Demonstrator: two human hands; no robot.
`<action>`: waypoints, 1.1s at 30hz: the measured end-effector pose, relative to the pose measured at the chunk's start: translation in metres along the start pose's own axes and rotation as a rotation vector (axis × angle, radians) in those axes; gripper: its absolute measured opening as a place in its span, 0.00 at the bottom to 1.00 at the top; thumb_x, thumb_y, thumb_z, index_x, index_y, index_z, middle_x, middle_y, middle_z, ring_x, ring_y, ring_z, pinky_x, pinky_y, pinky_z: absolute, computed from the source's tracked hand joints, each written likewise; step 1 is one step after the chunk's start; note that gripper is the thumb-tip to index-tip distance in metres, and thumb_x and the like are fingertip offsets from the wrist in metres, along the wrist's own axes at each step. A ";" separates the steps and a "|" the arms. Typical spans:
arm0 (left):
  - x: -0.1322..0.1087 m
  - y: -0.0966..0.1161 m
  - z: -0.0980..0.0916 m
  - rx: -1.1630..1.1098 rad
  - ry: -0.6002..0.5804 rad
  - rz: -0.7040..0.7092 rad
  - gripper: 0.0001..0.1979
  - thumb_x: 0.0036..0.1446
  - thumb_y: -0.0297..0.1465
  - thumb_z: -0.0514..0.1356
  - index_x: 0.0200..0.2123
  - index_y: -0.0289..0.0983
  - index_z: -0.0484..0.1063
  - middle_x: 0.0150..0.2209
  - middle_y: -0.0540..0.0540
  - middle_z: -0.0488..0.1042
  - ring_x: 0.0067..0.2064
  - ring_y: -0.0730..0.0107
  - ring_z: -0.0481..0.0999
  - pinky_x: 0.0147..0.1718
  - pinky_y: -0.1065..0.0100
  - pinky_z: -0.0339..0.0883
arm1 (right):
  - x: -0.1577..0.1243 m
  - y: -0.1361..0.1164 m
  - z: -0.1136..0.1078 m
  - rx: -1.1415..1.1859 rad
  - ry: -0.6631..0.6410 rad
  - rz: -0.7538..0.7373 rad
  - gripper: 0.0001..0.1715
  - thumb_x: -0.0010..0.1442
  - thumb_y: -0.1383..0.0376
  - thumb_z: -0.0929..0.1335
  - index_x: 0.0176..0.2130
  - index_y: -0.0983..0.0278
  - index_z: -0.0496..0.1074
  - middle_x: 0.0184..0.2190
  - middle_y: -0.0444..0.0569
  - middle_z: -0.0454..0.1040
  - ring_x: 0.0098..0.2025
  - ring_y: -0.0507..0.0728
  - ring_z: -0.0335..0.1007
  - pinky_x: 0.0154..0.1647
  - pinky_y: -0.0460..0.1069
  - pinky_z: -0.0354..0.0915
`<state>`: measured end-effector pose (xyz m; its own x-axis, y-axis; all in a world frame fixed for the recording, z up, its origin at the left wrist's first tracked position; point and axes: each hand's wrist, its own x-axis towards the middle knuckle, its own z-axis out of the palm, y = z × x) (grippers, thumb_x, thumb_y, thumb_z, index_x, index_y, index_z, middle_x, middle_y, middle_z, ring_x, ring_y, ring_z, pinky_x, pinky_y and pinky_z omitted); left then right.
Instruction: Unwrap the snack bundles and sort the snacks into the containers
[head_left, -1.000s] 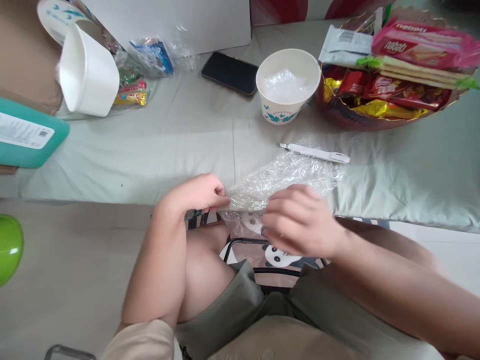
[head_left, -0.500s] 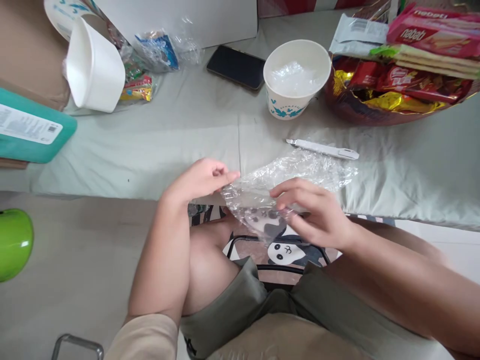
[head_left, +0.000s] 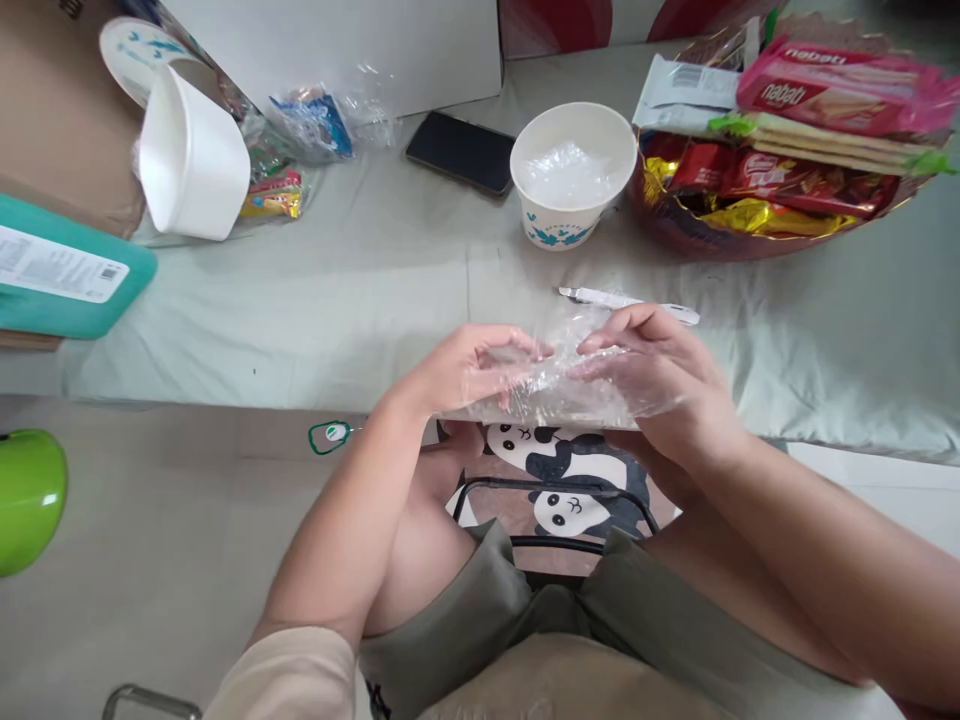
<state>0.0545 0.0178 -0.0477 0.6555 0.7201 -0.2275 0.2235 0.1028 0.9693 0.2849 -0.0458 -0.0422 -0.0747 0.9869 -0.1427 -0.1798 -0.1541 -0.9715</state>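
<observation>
Crumpled clear plastic wrap (head_left: 559, 385) is gathered between my two hands at the table's front edge. My left hand (head_left: 491, 362) is closed on its left side, thumb and fingers pinching the film. My right hand (head_left: 652, 375) grips the right side, fingers bent toward the left hand, with some film hanging below them. Just beyond lies a white utility knife (head_left: 626, 302), partly covered by the right fingers and film. Behind it stands a white paper tub (head_left: 574, 215) with blue leaf prints, holding crumpled clear plastic.
A dark phone (head_left: 461, 153) lies left of the tub. A basket (head_left: 697, 235) of wrapped snacks sits at the right. Another white tub (head_left: 195, 155) lies tipped at the left, near snack packets (head_left: 274, 195) and a teal box (head_left: 67, 265). A green stool (head_left: 30, 500) stands on the floor.
The wrap, spread out before, is now bunched up. My left hand has moved right and the right hand slightly up and right, bringing the fingertips close together.
</observation>
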 end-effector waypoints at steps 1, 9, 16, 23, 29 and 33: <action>0.002 0.000 0.002 -0.016 0.048 -0.022 0.11 0.56 0.37 0.67 0.39 0.36 0.78 0.41 0.43 0.82 0.25 0.79 0.74 0.23 0.74 0.69 | -0.002 -0.001 -0.001 -0.107 0.012 -0.069 0.13 0.58 0.58 0.72 0.43 0.56 0.68 0.41 0.47 0.78 0.41 0.58 0.78 0.41 0.54 0.74; -0.017 0.005 -0.006 0.150 0.028 0.099 0.08 0.50 0.32 0.71 0.31 0.35 0.77 0.40 0.44 0.85 0.27 0.76 0.76 0.24 0.74 0.64 | -0.017 -0.008 -0.013 -0.477 -0.118 -0.407 0.05 0.66 0.66 0.69 0.37 0.57 0.68 0.35 0.45 0.77 0.38 0.55 0.75 0.42 0.52 0.71; -0.016 0.013 0.016 0.543 -0.227 0.140 0.26 0.60 0.38 0.68 0.61 0.44 0.75 0.65 0.42 0.74 0.64 0.56 0.76 0.61 0.59 0.71 | -0.011 -0.015 -0.015 -0.386 -0.655 -0.488 0.07 0.62 0.66 0.66 0.33 0.59 0.61 0.43 0.51 0.81 0.43 0.54 0.79 0.41 0.50 0.74; -0.017 0.012 0.023 0.852 -0.074 0.209 0.11 0.68 0.32 0.59 0.45 0.43 0.83 0.56 0.48 0.82 0.49 0.66 0.85 0.43 0.70 0.75 | -0.005 -0.017 -0.015 -0.395 -0.730 -0.454 0.15 0.68 0.58 0.64 0.30 0.58 0.60 0.43 0.53 0.81 0.43 0.56 0.79 0.41 0.53 0.75; -0.029 0.006 0.007 1.003 0.034 0.202 0.11 0.65 0.30 0.60 0.37 0.41 0.84 0.44 0.48 0.86 0.42 0.63 0.86 0.36 0.66 0.72 | -0.007 -0.012 -0.015 -0.399 -0.470 -0.502 0.09 0.69 0.61 0.64 0.34 0.58 0.65 0.35 0.50 0.80 0.38 0.55 0.80 0.35 0.50 0.74; -0.031 0.009 0.005 0.868 0.032 0.170 0.13 0.58 0.33 0.65 0.46 0.39 0.82 0.53 0.44 0.83 0.46 0.62 0.85 0.40 0.66 0.74 | -0.009 -0.006 -0.012 -0.490 -0.158 -0.287 0.13 0.69 0.58 0.67 0.32 0.60 0.68 0.28 0.45 0.77 0.28 0.52 0.72 0.28 0.48 0.67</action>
<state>0.0402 -0.0068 -0.0324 0.7124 0.6981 -0.0716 0.6018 -0.5552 0.5741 0.2979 -0.0534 -0.0376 -0.2419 0.9613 0.1317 0.2575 0.1945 -0.9465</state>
